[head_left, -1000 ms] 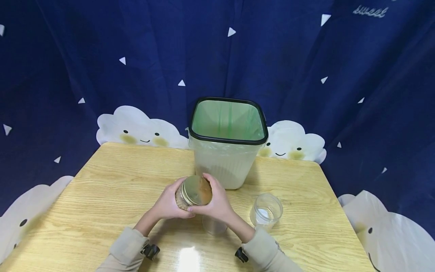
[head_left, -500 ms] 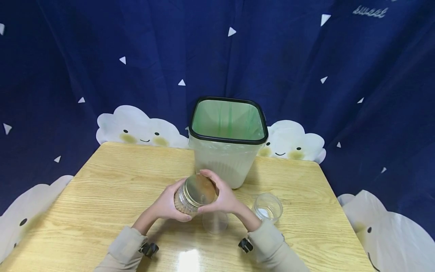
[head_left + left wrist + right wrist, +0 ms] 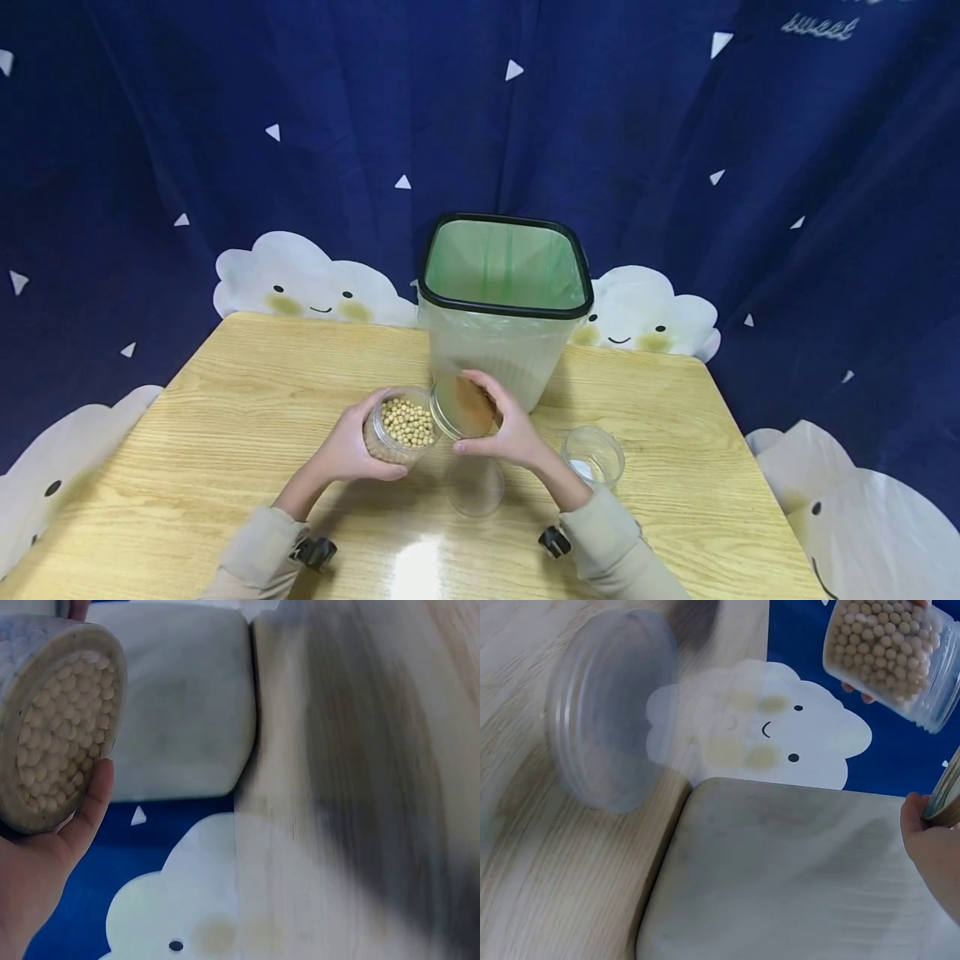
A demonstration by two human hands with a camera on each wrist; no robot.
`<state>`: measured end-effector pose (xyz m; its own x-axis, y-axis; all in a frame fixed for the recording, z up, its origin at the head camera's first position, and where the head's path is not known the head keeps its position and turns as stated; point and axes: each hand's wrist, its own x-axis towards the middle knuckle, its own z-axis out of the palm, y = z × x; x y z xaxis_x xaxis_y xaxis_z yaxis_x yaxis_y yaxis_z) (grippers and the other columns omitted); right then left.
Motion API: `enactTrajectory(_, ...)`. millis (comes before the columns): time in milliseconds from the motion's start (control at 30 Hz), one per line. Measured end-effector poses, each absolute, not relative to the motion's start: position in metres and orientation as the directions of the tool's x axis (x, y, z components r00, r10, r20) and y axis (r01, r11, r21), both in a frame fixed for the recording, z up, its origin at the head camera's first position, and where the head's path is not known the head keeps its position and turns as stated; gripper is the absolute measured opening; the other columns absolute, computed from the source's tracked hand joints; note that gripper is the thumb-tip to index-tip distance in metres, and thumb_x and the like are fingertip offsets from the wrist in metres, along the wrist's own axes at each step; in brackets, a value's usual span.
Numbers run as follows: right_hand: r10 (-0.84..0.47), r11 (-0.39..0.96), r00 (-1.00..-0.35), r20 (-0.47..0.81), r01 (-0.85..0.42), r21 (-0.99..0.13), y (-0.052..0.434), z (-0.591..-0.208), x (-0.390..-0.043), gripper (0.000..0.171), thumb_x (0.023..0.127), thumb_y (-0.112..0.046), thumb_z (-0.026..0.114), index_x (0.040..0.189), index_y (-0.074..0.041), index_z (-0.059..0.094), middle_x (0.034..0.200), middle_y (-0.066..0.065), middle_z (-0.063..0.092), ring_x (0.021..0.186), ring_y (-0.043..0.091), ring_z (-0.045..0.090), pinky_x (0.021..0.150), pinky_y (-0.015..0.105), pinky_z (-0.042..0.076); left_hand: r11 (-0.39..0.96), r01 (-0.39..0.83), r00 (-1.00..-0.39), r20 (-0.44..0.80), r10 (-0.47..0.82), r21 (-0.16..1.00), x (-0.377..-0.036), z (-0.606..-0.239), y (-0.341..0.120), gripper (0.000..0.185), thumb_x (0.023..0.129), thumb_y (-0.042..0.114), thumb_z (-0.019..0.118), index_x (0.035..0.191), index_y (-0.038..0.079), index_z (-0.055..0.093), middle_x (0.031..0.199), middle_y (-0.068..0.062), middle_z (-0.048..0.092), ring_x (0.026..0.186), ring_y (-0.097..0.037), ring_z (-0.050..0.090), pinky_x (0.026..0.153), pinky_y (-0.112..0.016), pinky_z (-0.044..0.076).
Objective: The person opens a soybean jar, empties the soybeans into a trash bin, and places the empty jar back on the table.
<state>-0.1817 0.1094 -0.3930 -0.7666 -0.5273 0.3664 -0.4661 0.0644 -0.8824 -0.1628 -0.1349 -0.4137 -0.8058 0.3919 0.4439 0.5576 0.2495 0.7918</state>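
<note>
Round pale beans (image 3: pixel 407 422) fill most of a clear jar (image 3: pixel 377 444). My left hand (image 3: pixel 348 450) grips this jar around its side, mouth up and slightly tilted. In the left wrist view, beans show through the jar's base (image 3: pixel 116 664). A gold metal lid (image 3: pixel 459 406) is pinched at its edge by my right hand (image 3: pixel 516 432), tilted just to the right of the jar's uncovered mouth. The right wrist view shows the bare screw-thread neck of the jar (image 3: pixel 939 697), apart from the lid. Both hands are above the table.
A white bin (image 3: pixel 491 346) with a black rim and green-tinted liner stands right behind the hands. On the table (image 3: pixel 262 400), a clear round plastic lid (image 3: pixel 476 487) lies below my right hand. A clear tub (image 3: pixel 595 457) with something white inside stands to the right.
The gold lid has come off the jar, uncovering the beans. My right hand has moved right with the lid, my left hand slightly left with the jar.
</note>
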Motion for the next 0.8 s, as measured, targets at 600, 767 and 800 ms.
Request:
enactTrajectory(600, -0.554, 0.391, -0.769, 0.318, -0.578, -0.716, 0.094, -0.438, -0.194, 0.093, 0.057, -0.026, 0.085, 0.134, -0.002, 0.039, 0.133, 0.012, 0.045, 0.121, 0.023, 0.041, 0.098, 0.043, 0.035, 0.428, 0.497, -0.867, 0.447, 0.221, 0.754, -0.168, -0.42, -0.188, 0.096, 0.043, 0.008, 0.088, 0.128, 0.002, 0.045, 0.114, -0.013, 0.057, 0.1, -0.009, 0.051, 0.085, -0.022, 0.041)
enactTrajectory(767, -0.555, 0.46, -0.804, 0.215, -0.512, -0.725, 0.081, -0.451, -0.195, 0.097, 0.058, -0.033, 0.085, 0.137, -0.01, 0.034, 0.136, 0.008, 0.042, 0.121, 0.02, 0.04, 0.098, 0.041, 0.035, 0.402, 0.513, -0.857, 0.484, 0.179, 0.759, -0.159, -0.397, -0.189, 0.09, 0.043, -0.003, 0.085, 0.124, -0.007, 0.045, 0.111, -0.022, 0.056, 0.098, -0.003, 0.049, 0.085, -0.013, 0.037)
enactTrajectory(800, -0.551, 0.471, -0.811, 0.197, -0.497, -0.729, 0.078, -0.454, -0.195, 0.098, 0.058, -0.034, 0.085, 0.138, -0.011, 0.034, 0.136, 0.008, 0.041, 0.121, 0.02, 0.04, 0.098, 0.042, 0.035, 0.398, 0.511, -0.857, 0.485, 0.173, 0.762, -0.158, -0.394, -0.19, 0.09, 0.043, -0.005, 0.084, 0.123, -0.008, 0.045, 0.112, -0.023, 0.056, 0.098, -0.002, 0.049, 0.086, -0.012, 0.036)
